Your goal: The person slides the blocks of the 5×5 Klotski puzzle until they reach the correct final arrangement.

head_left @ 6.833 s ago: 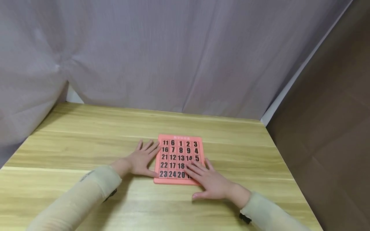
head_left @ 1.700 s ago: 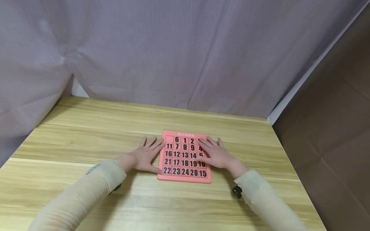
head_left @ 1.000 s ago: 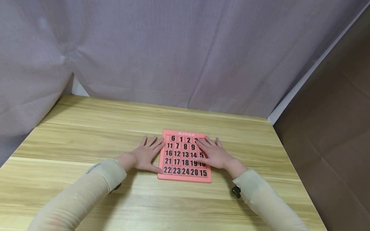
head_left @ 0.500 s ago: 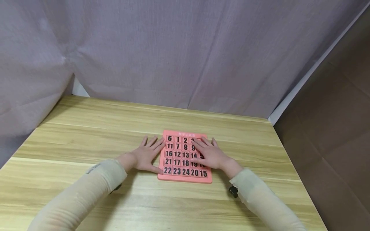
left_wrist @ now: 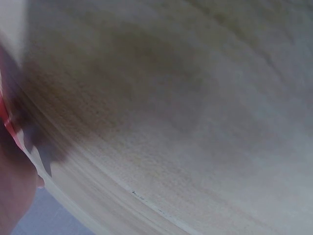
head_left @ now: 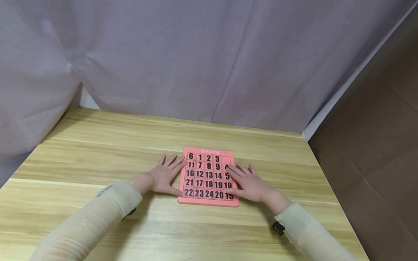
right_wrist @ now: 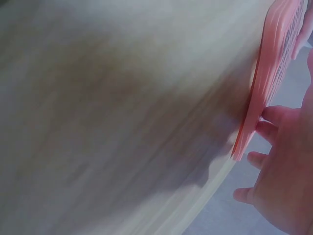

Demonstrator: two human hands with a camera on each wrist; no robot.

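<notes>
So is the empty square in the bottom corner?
No, the empty square sits in the top right corner of the puzzle, just past the 3.

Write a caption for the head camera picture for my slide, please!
Two hands, left and right, rest flat at the sides of a pink number sliding puzzle on a wooden table.
</notes>
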